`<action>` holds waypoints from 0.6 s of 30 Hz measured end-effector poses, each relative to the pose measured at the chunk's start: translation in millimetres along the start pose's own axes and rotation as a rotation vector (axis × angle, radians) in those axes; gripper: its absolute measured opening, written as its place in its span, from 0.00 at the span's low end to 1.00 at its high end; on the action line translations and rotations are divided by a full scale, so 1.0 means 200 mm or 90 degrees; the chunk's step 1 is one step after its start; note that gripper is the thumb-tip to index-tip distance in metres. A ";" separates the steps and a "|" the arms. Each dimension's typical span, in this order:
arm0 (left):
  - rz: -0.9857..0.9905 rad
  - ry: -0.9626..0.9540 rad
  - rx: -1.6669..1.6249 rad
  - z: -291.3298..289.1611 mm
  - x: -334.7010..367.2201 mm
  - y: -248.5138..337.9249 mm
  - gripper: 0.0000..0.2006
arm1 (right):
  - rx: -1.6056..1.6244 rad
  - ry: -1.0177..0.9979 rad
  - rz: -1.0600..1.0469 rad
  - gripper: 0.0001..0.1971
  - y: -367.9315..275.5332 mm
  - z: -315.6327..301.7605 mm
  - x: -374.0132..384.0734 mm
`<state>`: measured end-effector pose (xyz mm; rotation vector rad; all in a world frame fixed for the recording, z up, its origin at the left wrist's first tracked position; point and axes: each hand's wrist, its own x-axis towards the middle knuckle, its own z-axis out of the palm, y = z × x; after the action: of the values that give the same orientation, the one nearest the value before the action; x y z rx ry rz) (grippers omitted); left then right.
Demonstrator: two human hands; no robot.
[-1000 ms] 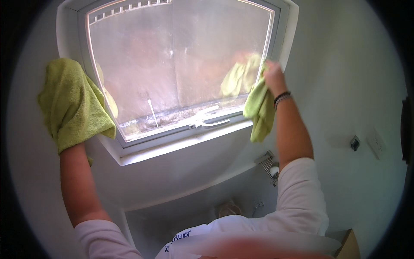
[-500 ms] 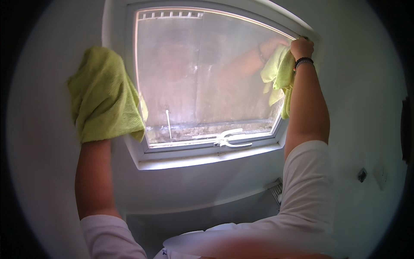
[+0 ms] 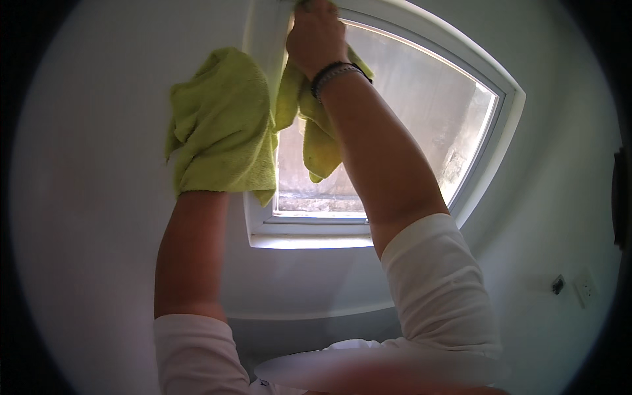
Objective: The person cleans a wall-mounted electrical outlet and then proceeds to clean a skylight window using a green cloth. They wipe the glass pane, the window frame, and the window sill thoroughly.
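Observation:
My right hand [image 3: 318,36] is closed on a yellow-green cloth [image 3: 321,135] at the upper left corner of the window frame [image 3: 266,227]. The cloth hangs below the fist in front of the glass [image 3: 408,85]. A dark bracelet [image 3: 334,74] circles that wrist. Another yellow-green cloth [image 3: 224,125] is draped over my left hand and covers it down to the wrist. Its fingers are hidden, and only the forearm [image 3: 191,257] shows below. The covered hand is beside the window's left side, against the pale wall as seen from here.
A pale wall [image 3: 99,197] surrounds the window. A white sill [image 3: 309,242] runs under the frame. At the lower right are a wall socket [image 3: 585,288] and a small dark fitting [image 3: 558,284]. A dark object [image 3: 619,197] stands at the far right edge.
My right hand has swept with its cloth from the window's upper right corner to its upper left. The view has shifted, and my right arm now hides the window handle.

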<state>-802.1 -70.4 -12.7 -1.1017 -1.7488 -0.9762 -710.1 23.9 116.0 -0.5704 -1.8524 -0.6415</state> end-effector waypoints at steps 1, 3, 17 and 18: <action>0.000 0.000 0.001 -0.01 0.00 0.00 0.33 | -0.013 -0.010 -0.006 0.16 -0.06 -0.01 0.02; 0.000 0.000 -0.003 -0.03 0.00 0.00 0.33 | -0.044 -0.029 -0.018 0.15 -0.14 -0.03 0.05; 0.010 0.003 0.012 -0.06 -0.04 -0.07 0.32 | -0.009 -0.163 -0.247 0.13 -0.12 0.21 -0.73; 0.012 0.005 0.013 -0.07 -0.04 -0.07 0.32 | -0.054 -0.255 -0.255 0.12 -0.15 0.23 -0.85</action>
<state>-809.7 -90.5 -18.4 -1.0990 -1.7358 -0.9482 -702.2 16.7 -62.2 -0.4030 -2.3559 -0.9241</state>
